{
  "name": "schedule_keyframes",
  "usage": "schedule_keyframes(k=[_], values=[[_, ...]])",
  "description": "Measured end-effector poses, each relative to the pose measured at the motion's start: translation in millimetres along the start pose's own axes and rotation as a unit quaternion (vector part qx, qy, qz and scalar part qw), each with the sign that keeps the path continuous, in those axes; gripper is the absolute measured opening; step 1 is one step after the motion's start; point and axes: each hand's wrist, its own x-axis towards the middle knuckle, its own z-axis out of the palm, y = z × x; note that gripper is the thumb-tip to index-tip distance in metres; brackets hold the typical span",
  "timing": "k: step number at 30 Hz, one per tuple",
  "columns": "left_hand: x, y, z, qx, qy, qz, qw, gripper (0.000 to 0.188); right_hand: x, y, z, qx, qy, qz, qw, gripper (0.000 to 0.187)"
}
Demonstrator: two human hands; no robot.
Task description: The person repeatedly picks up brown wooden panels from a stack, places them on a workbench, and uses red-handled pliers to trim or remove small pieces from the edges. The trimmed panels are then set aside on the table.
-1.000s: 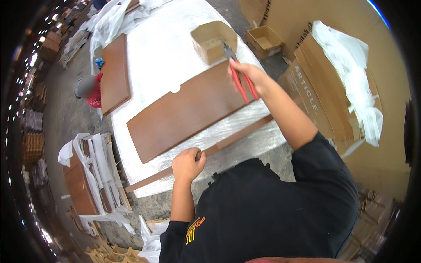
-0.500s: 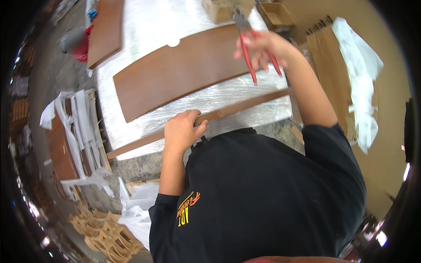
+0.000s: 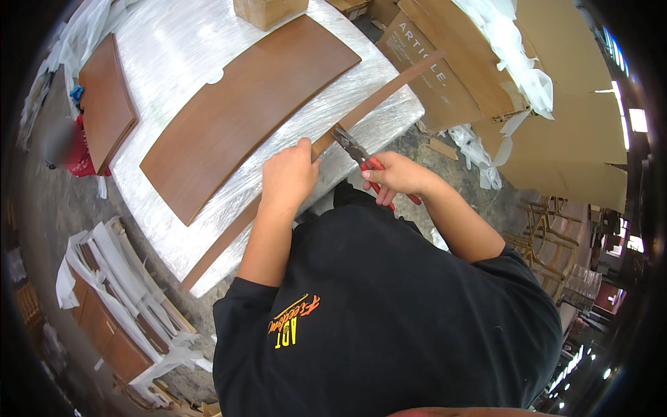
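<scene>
My left hand (image 3: 288,174) is closed around a long, narrow brown wooden strip (image 3: 379,95), near its middle. The strip slants over the near edge of a table wrapped in shiny plastic (image 3: 161,226). In my right hand (image 3: 396,175) are pliers (image 3: 353,147) with red handles and dark metal jaws. Their jaws meet the strip just right of my left hand; whether they grip anything there is too small to tell. Beyond the strip lies a curved brown wooden panel (image 3: 243,115) with a small round notch in its far edge.
Another brown panel (image 3: 105,104) lies at the table's left side. A cardboard box (image 3: 269,10) stands at the far edge. Large cartons (image 3: 445,76) with white wrapping are at the right. White-wrapped boards (image 3: 121,292) lean at lower left, and wooden frames (image 3: 545,236) stand at right.
My right hand has brought the pliers down from above the far panel to the strip. My left hand still holds the strip. The whole view has turned, so the table appears more slanted.
</scene>
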Motion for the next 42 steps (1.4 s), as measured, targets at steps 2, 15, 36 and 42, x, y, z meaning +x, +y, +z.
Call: schedule_keyframes(k=[2,15,36,42], values=[[-13.9,-14.4,4.2,-0.005,-0.002,0.005,1.000,0.030,2.2,4.5,22.5,-0.001,0.008,-0.002,1.000,0.036],[-73.9,-52.1,-19.5,0.004,0.016,0.007,1.000,0.030,-10.7,-2.3,113.6,0.062,0.031,-0.009,0.998,0.056],[191.3,142.6,-113.4,-0.023,0.018,-0.064,0.998,0.031,58.0,-292.3,-397.6,0.182,-0.104,-0.336,0.918,0.066],[397.4,173.9,-166.8,-0.028,0.062,-0.145,0.987,0.034,333.4,-520.0,-613.7,0.230,-0.023,-0.184,0.955,0.041]])
